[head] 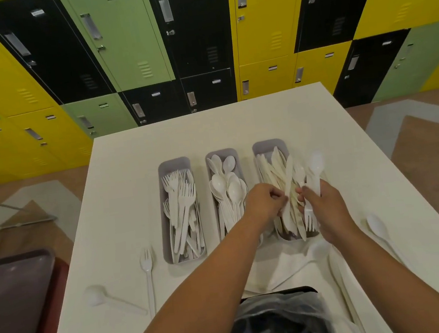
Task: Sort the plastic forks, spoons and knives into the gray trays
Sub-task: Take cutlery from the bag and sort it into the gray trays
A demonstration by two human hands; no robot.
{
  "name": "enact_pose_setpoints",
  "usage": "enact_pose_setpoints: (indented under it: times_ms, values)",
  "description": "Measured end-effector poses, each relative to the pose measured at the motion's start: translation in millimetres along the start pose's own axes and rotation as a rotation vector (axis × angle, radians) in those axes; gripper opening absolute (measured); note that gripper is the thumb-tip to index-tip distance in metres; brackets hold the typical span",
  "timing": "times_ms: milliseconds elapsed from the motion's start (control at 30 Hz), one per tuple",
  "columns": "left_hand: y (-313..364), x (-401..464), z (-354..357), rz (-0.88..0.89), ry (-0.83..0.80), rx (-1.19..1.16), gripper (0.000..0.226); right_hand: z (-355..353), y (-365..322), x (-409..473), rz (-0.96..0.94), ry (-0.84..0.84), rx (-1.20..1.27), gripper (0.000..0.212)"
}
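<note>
Three gray trays stand side by side on the white table point(129, 160). The left tray point(174, 164) holds forks, the middle tray point(221, 153) spoons, the right tray point(267, 145) knives. My right hand point(326, 208) is over the right tray, gripping a bunch of white cutlery: a spoon point(315, 165) pointing away and a fork point(310, 219) pointing toward me. My left hand point(265, 202) pinches a white knife point(288, 185) above the knife tray. Loose on the table lie a fork point(148, 274), a spoon point(110, 301) at the left and a spoon point(379, 229) at the right.
A dark tray point(11, 308) sits at the table's left edge. A bin lined with a clear bag point(281, 322) is below me at the near edge. Yellow, green and black lockers point(196, 30) stand behind the table.
</note>
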State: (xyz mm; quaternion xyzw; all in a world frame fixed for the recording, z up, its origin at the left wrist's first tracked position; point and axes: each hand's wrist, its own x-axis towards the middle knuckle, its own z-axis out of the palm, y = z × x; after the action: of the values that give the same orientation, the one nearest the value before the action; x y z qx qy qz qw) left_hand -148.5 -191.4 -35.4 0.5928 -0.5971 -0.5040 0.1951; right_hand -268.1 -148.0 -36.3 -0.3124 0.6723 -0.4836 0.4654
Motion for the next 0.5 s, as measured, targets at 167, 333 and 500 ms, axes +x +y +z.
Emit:
enact_pose_setpoints:
  times_ms: [167, 333, 500]
  values:
    - [12, 1, 5, 0.024, 0.091, 0.051, 0.018, -1, -5, -2, -0.019, 0.014, 0.039, 0.021]
    - [24, -8, 6, 0.092, 0.104, 0.082, 0.039, 0, -11, -7, -0.036, -0.079, 0.128, 0.021]
    - [14, -22, 2, 0.033, -0.086, -0.425, 0.021, 6, -14, -14, -0.029, -0.136, 0.121, 0.019]
